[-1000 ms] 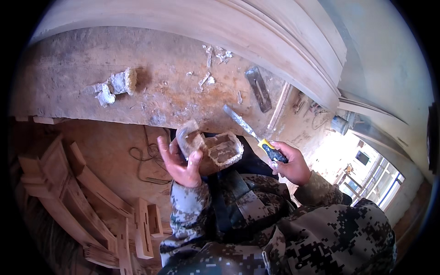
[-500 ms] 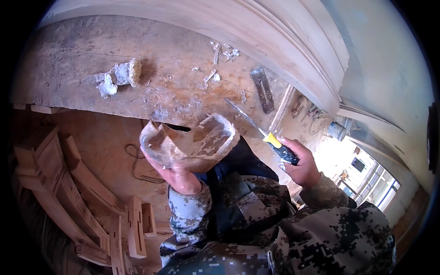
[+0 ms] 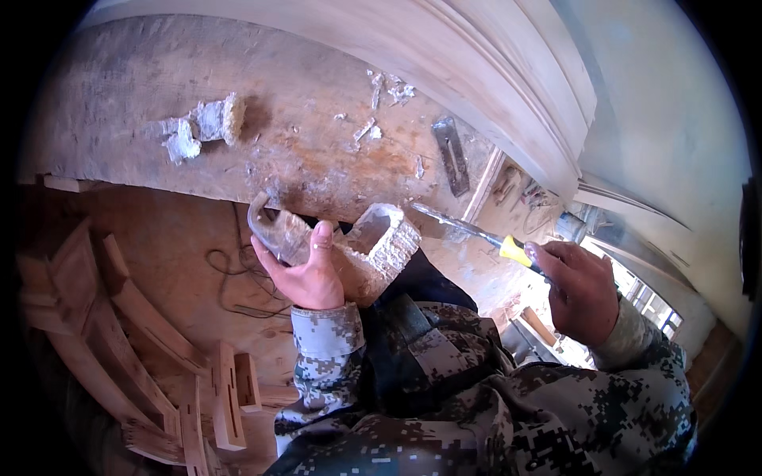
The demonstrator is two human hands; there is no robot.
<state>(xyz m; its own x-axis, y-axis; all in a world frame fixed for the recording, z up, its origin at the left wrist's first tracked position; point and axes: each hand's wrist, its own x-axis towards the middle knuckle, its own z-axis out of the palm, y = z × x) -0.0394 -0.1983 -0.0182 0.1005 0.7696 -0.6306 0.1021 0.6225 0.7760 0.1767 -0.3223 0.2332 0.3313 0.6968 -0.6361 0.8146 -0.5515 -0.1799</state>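
Note:
My left hand (image 3: 311, 274) grips a cut-open, translucent plastic container (image 3: 367, 274) with a rough, whitish crust on its rim and side, the thumb lying over it. It is held just off the near edge of the workbench, tilted so that its squarish opening shows. In my right hand (image 3: 578, 289) is a screwdriver (image 3: 517, 251) with a yellow and dark handle. Its residue-coated shaft points left toward the container, with a gap between tip and rim. The fingers of my right hand are wrapped round the handle and partly hide it.
On the wooden workbench (image 3: 317, 95) lie a crusted whitish lump (image 3: 213, 121), several pale flakes (image 3: 399, 91) and a dark slotted plane blade (image 3: 451, 156). Long pale boards (image 3: 508, 87) stand along the far side. Wooden frame pieces (image 3: 151, 325) and a cord (image 3: 230, 278) are at lower left.
My left hand has turned the container, bringing its crusted outer side into view and my thumb over it. My right hand has drawn the screwdriver away to the right, its shaft now flatter.

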